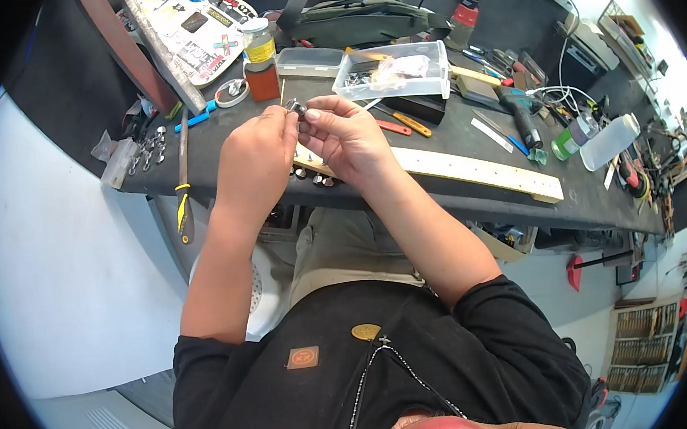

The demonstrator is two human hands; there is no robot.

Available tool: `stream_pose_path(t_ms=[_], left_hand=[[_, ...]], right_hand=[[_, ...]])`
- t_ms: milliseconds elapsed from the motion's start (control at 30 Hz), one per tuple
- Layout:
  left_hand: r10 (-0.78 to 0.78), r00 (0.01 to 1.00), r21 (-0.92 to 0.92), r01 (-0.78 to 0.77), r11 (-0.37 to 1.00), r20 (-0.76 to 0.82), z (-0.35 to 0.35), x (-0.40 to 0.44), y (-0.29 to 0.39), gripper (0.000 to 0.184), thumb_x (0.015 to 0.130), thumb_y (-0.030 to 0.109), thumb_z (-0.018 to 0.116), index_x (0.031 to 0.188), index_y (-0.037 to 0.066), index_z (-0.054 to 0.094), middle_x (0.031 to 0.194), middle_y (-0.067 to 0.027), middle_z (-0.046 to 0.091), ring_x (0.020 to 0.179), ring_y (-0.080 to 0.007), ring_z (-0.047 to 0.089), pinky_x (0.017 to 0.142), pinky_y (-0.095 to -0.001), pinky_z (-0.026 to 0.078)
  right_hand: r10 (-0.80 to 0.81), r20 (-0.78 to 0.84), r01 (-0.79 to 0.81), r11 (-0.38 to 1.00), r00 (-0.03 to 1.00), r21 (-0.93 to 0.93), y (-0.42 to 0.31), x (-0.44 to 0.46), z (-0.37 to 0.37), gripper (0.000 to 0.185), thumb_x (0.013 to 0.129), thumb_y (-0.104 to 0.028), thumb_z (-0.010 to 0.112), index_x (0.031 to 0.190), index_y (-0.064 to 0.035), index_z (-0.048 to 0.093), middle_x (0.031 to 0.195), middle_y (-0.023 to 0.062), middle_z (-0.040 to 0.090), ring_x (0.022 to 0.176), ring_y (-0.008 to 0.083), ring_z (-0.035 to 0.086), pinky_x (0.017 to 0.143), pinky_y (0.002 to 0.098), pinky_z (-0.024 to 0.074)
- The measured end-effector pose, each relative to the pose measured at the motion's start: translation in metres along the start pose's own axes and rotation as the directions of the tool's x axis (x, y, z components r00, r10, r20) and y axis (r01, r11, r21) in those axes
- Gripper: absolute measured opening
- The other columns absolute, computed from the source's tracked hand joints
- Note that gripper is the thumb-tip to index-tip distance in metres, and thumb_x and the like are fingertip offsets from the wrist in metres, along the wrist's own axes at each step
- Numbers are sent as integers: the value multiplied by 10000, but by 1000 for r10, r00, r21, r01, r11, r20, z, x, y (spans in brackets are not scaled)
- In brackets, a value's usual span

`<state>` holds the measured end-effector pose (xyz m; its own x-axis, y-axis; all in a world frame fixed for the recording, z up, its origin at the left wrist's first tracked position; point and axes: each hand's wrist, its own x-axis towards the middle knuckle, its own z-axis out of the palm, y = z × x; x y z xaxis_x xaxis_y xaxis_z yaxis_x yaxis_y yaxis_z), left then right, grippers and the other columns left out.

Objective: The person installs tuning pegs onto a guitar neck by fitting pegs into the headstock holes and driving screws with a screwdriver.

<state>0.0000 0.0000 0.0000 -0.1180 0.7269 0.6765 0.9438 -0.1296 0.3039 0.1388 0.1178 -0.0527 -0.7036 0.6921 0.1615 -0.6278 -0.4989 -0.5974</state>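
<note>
A small shiny metal piece (296,107) is held between my two hands above the workbench, pinched at the fingertips. My left hand (259,153) is closed on its left side, with the back of the hand toward the camera. From the right, my right hand (349,138) grips the same piece between thumb and index finger, its other fingers curled below. Beneath the hands runs a long pale wooden strip (474,171) with small holes along it. Several metal pieces (322,181) sit at the strip's left part, near the bench edge, partly hidden by my hands.
A clear plastic box (392,71) holds small parts behind my hands. An orange-brown block (262,81) and a glass jar (258,40) stand left of it. A long file (183,169) overhangs the bench edge. Bottles (610,141) and a power tool (521,117) are at right.
</note>
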Motion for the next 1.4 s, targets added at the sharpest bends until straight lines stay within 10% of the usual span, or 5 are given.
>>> stream_pose_path(t_ms=[267,467,567,1100,1400], left_hand=[[-154,986,-103,160,982,66,-3,0,9,242,1094,198,678,984,-11,728,787,-217,722,733,-420,718,661,-497,524],[-6,1000,8,6,1000,-25,3,-6,13,210,1101,188,666,1031,-1,728,829,-209,738,762,-412,726,677,-500,540],[26,998,-6,-26,1000,-53,2,-6,17,165,1071,174,697,992,29,692,785,-184,710,743,-399,720,662,-507,564],[29,997,5,-29,1000,-72,7,-12,17,177,1070,164,697,963,26,673,782,-177,709,736,-396,721,647,-498,562],[-10,999,-9,9,1000,-33,8,-13,17,171,1088,145,672,1016,-4,718,851,-202,740,769,-410,720,679,-484,547]], right_hand=[[-212,7,207,944,977,-257,3,-11,11,185,984,20,790,1155,44,723,1068,147,782,991,240,790,921,381,682],[-1,-120,11,997,993,81,-7,-16,24,152,1059,-66,732,1159,46,701,998,128,782,879,207,786,840,340,677],[329,175,-356,921,928,157,-15,-12,-4,153,1069,-92,736,1154,27,692,1003,117,771,842,190,767,770,324,667],[-11,-10,11,1000,1000,28,-10,-21,16,143,1016,-10,751,1135,42,692,1133,167,747,1068,257,764,975,403,668],[418,102,-420,907,903,-6,-17,-15,-12,298,1127,-339,657,1009,-66,660,879,72,738,716,150,703,631,275,585]])
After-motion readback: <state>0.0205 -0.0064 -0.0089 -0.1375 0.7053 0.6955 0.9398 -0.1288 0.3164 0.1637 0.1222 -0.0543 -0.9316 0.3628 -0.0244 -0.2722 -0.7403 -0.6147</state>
